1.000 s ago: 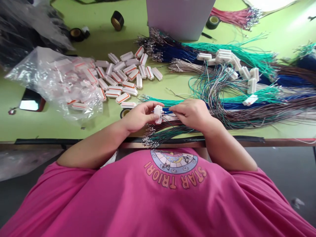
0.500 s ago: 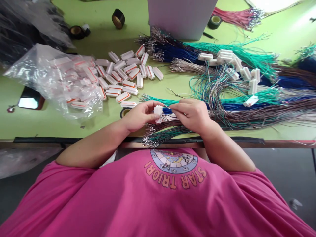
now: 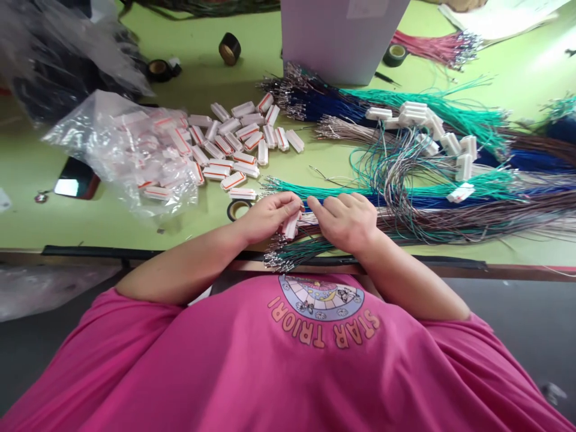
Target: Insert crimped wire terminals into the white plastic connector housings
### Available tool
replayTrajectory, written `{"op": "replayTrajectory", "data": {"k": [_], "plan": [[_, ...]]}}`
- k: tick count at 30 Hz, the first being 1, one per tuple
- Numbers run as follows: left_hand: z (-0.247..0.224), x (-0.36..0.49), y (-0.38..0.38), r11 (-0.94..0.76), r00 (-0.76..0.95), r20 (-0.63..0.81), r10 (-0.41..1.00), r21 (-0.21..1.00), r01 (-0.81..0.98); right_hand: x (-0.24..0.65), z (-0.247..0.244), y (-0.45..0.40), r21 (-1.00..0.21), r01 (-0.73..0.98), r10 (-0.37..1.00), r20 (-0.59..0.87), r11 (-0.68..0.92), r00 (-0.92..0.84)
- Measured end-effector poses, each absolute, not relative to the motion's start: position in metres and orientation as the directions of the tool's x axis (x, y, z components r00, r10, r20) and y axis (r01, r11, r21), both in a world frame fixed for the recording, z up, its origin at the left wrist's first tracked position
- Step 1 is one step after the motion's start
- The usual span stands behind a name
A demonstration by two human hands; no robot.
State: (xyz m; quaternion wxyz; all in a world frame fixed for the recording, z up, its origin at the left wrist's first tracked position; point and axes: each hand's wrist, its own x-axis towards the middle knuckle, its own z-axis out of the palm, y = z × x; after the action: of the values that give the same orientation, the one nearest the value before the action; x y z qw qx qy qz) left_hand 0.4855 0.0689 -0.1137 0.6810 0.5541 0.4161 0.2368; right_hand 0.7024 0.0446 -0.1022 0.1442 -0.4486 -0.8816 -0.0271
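My left hand (image 3: 274,215) is closed around a white plastic connector housing (image 3: 291,225), its thumb and forefinger pinched at the upper end. Just to the right, my right hand (image 3: 347,222) is curled, with its thumb and fingertips turned toward the housing; what it pinches, if anything, is too small to make out. Beneath both hands run bundles of green, blue, white and brown wires (image 3: 405,216) with metal terminals at their left ends. More terminal ends (image 3: 281,259) lie at the table edge under the housing.
Loose white housings (image 3: 234,180) with orange strips lie at left, beside a clear bag (image 3: 130,156) holding more. Wired housings (image 3: 414,114) sit on the bundles at right. Tape rolls (image 3: 230,48), a phone (image 3: 76,180) and a grey box (image 3: 337,42) are on the green table.
The housing has tilted and dropped slightly in my left hand. My right hand has turned, its back now facing up more, close beside the housing. The whole view has shifted a little.
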Motion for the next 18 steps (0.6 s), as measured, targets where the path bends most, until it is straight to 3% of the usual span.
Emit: {"op": "replayTrajectory", "data": {"k": [4, 8, 14, 18], "plan": [[-0.115, 0.487, 0.067, 0.38, 0.56, -0.366, 0.743, 0.92, 0.097, 0.7, -0.106, 0.044, -0.083, 0.797, 0.783, 0.274, 0.598, -0.558], [-0.112, 0.489, 0.066, 0.242, 0.502, -0.281, 0.818, 0.96, 0.143, 0.698, -0.099, 0.044, -0.123, 0.803, 0.799, 0.263, 0.584, -0.541], [-0.108, 0.491, 0.063, 0.022, 0.478, -0.127, 0.869, 0.975, 0.22, 0.699, -0.082, 0.049, -0.515, 0.691, 0.837, 0.101, 0.507, -0.538], [-0.11, 0.49, 0.063, 0.046, 0.499, -0.121, 0.858, 0.986, 0.159, 0.699, -0.089, 0.057, -0.745, 0.561, 0.89, 0.093, 0.359, -0.446]]}}
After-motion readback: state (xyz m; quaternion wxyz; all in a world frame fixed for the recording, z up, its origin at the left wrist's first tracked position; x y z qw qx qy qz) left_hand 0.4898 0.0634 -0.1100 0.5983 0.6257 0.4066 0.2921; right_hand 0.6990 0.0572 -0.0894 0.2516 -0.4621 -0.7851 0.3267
